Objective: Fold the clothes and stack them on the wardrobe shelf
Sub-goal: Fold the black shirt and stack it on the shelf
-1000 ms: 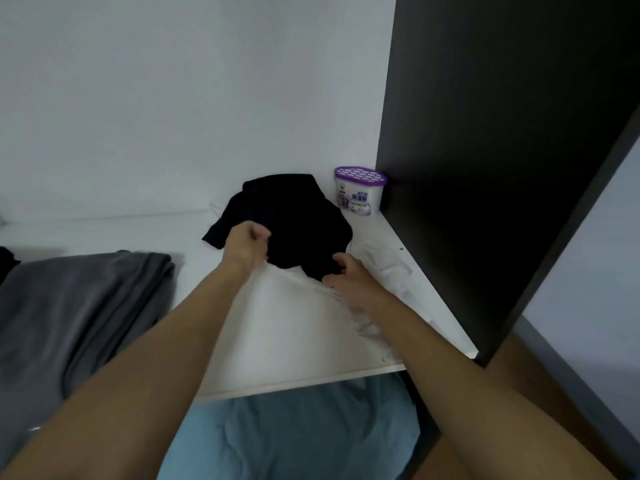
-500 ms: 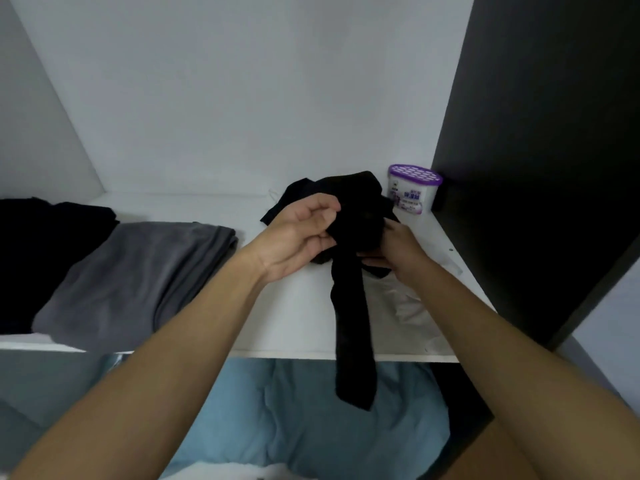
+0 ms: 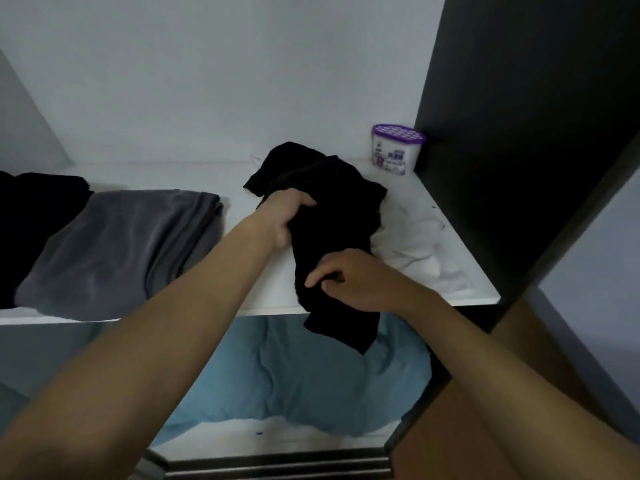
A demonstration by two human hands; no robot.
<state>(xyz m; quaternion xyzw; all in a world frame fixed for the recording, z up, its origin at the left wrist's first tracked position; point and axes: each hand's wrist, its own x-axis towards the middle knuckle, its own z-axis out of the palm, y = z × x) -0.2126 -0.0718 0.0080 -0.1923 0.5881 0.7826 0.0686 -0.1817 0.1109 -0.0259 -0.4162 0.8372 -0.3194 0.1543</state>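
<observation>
A crumpled black garment lies on the white wardrobe shelf, with one end hanging over the front edge. My left hand grips its upper left side. Lower down, near the shelf's front edge, my right hand pinches the garment with curled fingers. A white cloth lies under and to the right of the black garment. A folded grey garment sits on the shelf's left part, with a black one further left.
A white tub with a purple lid stands in the shelf's back right corner against the dark wardrobe side panel. Light blue fabric fills the compartment below the shelf. The white back wall rises behind.
The long hanging end of the black garment has been drawn up and now hangs shorter. My right hand has moved from behind the garment to its front, lower down. My left hand has lowered onto it.
</observation>
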